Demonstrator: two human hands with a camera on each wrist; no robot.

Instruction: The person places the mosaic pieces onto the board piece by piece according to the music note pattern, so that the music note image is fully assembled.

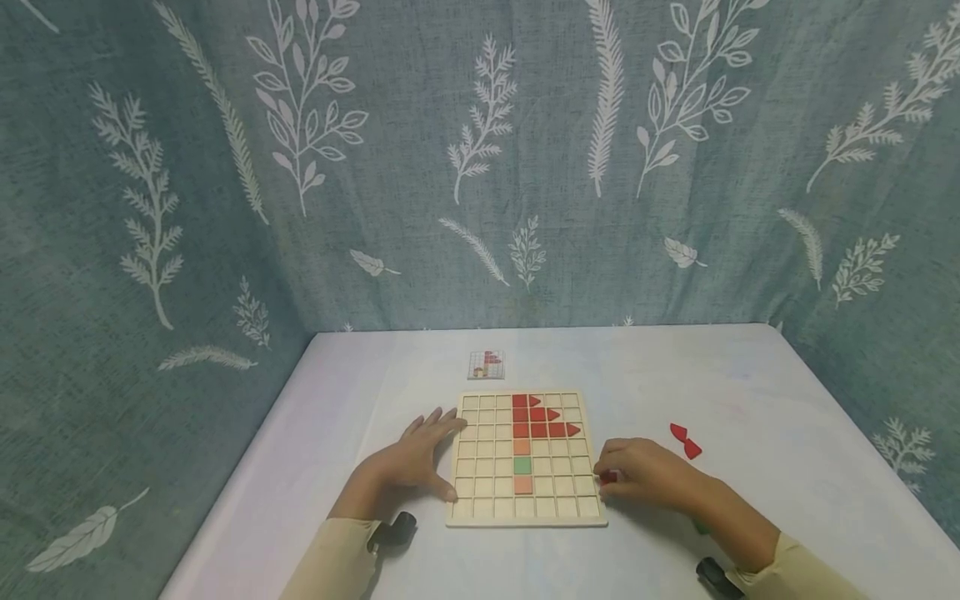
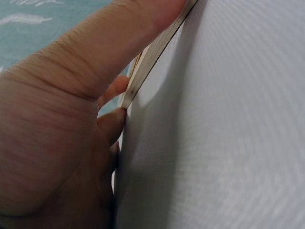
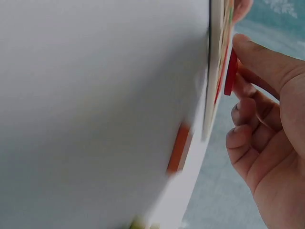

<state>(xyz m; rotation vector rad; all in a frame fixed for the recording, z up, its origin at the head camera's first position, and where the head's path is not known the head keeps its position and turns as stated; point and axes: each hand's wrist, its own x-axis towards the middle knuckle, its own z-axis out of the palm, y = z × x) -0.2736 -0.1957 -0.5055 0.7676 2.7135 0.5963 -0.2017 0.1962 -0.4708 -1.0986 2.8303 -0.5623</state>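
Note:
A pale wooden grid board (image 1: 480, 508) lies on the table, with red square and pointed tiles (image 1: 540, 429) set in rows near its far side. Below them run an orange tile (image 1: 522, 447), a green tile (image 1: 522, 466) and another orange tile (image 1: 522, 485). My left hand (image 1: 416, 454) rests against the board's left edge, fingers spread and thumb on the near side. At the right edge, my right hand (image 1: 648, 473) pinches a red tile (image 3: 231, 72) between thumb and fingers, just above the board; its exact shape is partly hidden.
Beyond the board lies a small pattern card (image 1: 487, 365). Two red pieces (image 1: 692, 450) lie to the right, tips together. A green piece (image 1: 701, 527) is partly covered by my right forearm. Leaf-patterned curtain (image 1: 480, 250) surrounds the white table (image 1: 360, 383).

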